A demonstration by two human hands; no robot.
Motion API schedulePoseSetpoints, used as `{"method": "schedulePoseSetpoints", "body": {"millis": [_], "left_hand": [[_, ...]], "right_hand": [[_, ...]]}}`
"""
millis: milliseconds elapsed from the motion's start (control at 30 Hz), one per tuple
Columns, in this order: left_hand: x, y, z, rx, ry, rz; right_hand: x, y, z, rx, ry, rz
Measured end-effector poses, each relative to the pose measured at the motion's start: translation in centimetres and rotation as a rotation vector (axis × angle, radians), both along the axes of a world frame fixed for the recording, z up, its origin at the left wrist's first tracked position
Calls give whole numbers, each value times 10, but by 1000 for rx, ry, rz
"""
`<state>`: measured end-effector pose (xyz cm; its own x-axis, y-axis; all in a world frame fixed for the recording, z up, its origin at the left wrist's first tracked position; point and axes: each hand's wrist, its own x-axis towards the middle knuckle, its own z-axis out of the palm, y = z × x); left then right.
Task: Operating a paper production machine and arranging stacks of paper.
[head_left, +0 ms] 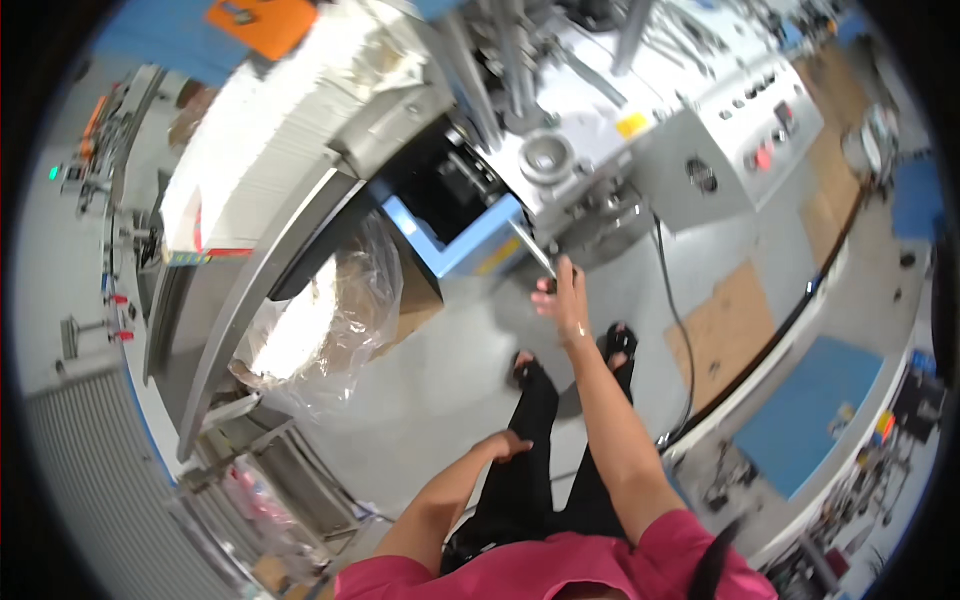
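At the blue frame point(468, 252), our right hand point(569, 303) meets the metal lever point(533, 248).
The lever slants from beside the frame to our right fingers; we cannot tell whether they pinch its end. Our left hand point(506, 445) rests by a trouser leg point(540, 408), its finger state unclear. We'd best seat the grip squarely and work the lever smoothly.

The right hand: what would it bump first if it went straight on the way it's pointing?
Probably the machine's metal front, past the silver lever at the right hand; depth is hard to judge.
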<state>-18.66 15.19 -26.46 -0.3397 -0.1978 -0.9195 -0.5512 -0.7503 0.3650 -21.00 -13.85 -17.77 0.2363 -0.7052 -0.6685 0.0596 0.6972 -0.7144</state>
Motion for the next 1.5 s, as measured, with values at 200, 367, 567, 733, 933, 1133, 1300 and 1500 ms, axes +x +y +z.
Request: {"method": "schedulePoseSetpoints", "body": {"millis": [200, 367, 567, 733, 933, 1133, 1300, 1500], "left_hand": [[6, 4, 10, 182, -69, 159], [-3, -3, 3, 223, -36, 169], [-4, 20, -19, 321, 48, 340], [-2, 28, -9, 312, 154, 470], [-12, 32, -16, 237, 153, 451], [-4, 35, -5, 219, 179, 496], [-4, 34, -2, 230, 183, 541], [-6, 34, -17, 271, 220, 594]], "right_hand": [[-24, 24, 7, 108, 85, 56], [-74, 37, 0, 59, 312, 130], [-3, 33, 97, -806, 459, 565], [128, -33, 229, -1964, 308, 460], [230, -104, 287, -2244, 741, 454], [253, -127, 287, -1993, 1113, 848], [263, -131, 298, -1947, 1151, 1056], [260, -129, 296, -1957, 1056, 932]]}}
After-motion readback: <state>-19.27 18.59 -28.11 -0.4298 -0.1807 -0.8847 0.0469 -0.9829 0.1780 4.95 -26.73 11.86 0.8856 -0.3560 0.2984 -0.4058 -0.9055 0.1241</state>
